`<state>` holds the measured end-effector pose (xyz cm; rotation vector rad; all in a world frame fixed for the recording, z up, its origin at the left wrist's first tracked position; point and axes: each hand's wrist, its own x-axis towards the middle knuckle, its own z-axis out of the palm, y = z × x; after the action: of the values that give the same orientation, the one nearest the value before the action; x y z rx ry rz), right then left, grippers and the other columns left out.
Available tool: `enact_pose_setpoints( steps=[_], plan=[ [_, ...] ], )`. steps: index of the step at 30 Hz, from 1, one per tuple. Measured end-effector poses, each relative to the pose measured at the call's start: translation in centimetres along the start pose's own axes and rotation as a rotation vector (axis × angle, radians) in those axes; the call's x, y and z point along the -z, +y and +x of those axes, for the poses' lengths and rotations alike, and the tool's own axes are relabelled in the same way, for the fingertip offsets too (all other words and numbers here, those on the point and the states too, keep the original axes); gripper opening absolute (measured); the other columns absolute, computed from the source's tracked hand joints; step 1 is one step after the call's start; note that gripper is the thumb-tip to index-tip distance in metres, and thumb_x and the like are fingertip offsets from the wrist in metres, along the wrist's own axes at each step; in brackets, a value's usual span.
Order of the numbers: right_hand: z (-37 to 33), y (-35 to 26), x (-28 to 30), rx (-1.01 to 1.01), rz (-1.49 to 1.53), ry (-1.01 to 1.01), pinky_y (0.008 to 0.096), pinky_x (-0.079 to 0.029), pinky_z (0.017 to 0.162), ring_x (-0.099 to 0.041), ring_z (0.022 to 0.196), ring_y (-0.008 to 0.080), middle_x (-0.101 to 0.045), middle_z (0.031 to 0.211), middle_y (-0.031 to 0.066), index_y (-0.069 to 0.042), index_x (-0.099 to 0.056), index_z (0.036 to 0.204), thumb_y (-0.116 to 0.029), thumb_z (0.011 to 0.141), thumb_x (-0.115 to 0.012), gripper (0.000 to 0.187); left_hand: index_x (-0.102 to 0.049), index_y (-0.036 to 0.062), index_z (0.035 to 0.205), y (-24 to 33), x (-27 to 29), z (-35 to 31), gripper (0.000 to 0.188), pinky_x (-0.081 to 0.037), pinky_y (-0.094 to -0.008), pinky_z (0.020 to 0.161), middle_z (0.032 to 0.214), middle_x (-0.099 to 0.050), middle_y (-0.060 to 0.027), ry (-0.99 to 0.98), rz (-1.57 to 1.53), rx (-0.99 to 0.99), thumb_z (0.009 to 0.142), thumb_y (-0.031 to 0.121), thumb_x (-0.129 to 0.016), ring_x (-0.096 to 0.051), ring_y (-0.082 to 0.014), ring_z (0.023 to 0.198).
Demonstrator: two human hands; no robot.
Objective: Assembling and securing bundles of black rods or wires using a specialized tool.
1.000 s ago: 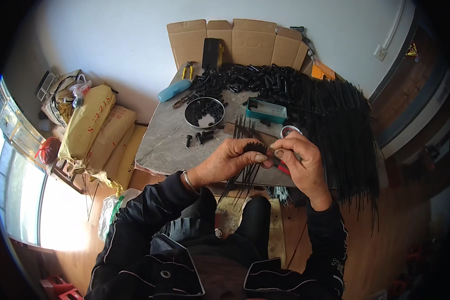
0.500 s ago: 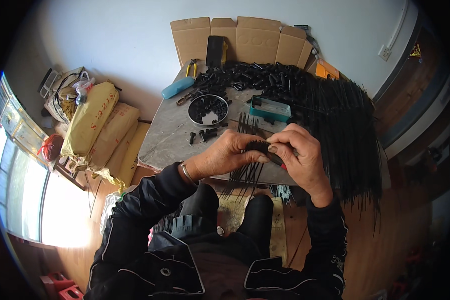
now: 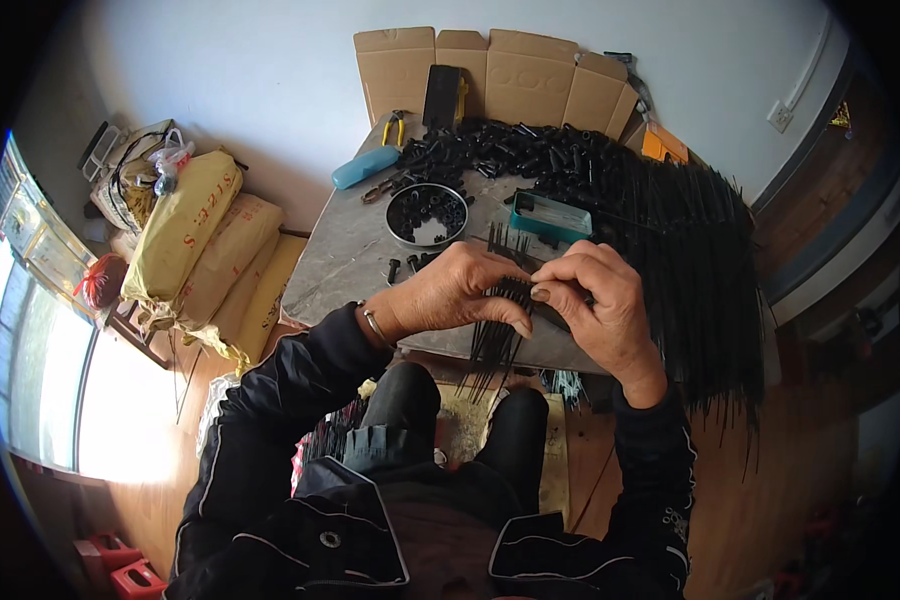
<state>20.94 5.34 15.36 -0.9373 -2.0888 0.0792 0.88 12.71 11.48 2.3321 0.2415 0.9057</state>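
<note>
A fanned bundle of thin black rods [image 3: 492, 348] crosses my left hand [image 3: 455, 290], gripped between its fingers and thumb above the table's near edge. Close against the bundle, my right hand [image 3: 602, 315] has its thumb and forefinger pinched together; what they hold, if anything, is too small to tell. Beyond my hands are a round metal dish [image 3: 432, 237] of small black pieces and a teal open box [image 3: 555, 231]. A few short black bolt-like parts [image 3: 394, 270] lie beside the dish.
Black tubular parts [image 3: 550, 150] are heaped along the table's [image 3: 320, 265] back. Long black rods [image 3: 695, 280] overhang its right side. Yellow-handled pliers [image 3: 395, 127], a blue case [image 3: 366, 168] and cardboard [image 3: 530, 72] are at the back. Stuffed sacks [image 3: 185, 225] stand on the left.
My left thumb has lifted somewhat away from its fingers. My right fingers have drawn in to a pinch beside the bundle, and the red bit seen under them no longer shows.
</note>
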Motion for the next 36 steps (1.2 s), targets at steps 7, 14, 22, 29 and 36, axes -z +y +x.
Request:
enact_pose_setpoints(
  steps=[7,14,22,29,36],
  plan=[
    [0.3,-0.3,-1.0,-0.025,0.013,0.023,0.0260,-0.044,0.056,-0.052,0.065,0.0139,-0.058,0.073,0.0018,-0.004,-0.067,0.086,-0.004,0.074,-0.076,0.015,-0.067,0.0004,0.089,-0.2,-0.4,-0.2,0.037,-0.050,-0.0361,0.063,0.079,-0.066,-0.0147,0.075,-0.007,-0.076,0.072,0.031,-0.079,-0.063,-0.0342,0.073],
    [1.1,-1.2,-0.9,0.016,-0.034,0.013,0.0255,-0.042,0.050,-0.051,0.059,0.0132,-0.056,0.070,0.0022,-0.005,-0.066,0.085,-0.008,0.069,-0.081,0.021,-0.067,0.0027,0.090,-1.8,-1.8,-0.8,0.035,-0.048,-0.0349,0.059,0.077,-0.064,-0.0131,-0.017,-0.150,-0.025,0.076,0.033,-0.077,-0.062,-0.0289,0.066],
    [1.5,-0.2,-3.8,0.117,-0.138,0.107,0.0282,-0.047,0.050,-0.061,0.057,0.0165,-0.060,0.071,0.0086,-0.002,-0.062,0.083,0.000,0.076,-0.074,0.014,-0.063,0.0075,0.110,-5.5,-7.7,-5.4,0.053,-0.028,-0.0455,0.110,0.130,-0.048,-0.0186,-0.039,0.247,0.127,0.073,0.043,-0.075,-0.041,-0.0308,0.127],
    [1.6,-1.2,-3.7,-0.018,-0.008,0.097,0.0249,-0.048,0.057,-0.062,0.065,0.0143,-0.063,0.076,0.0081,0.001,-0.062,0.085,0.003,0.081,-0.070,0.009,-0.045,-0.0085,0.130,-9.3,-9.0,-7.5,0.093,-0.018,-0.0506,0.115,0.153,-0.020,-0.0231,-0.156,0.539,0.031,0.070,0.057,-0.069,-0.015,-0.0387,0.143],
    [1.9,-2.0,-3.5,-0.201,0.059,0.019,0.0208,-0.045,0.062,-0.058,0.070,0.0079,-0.063,0.078,0.0049,0.003,-0.063,0.089,0.001,0.084,-0.068,0.007,-0.038,-0.0039,0.138,-8.2,-9.0,-7.8,0.096,-0.019,-0.0494,0.114,0.150,-0.025,-0.0263,0.005,0.622,0.130,0.073,0.061,-0.064,-0.020,-0.0405,0.142]
  ],
)
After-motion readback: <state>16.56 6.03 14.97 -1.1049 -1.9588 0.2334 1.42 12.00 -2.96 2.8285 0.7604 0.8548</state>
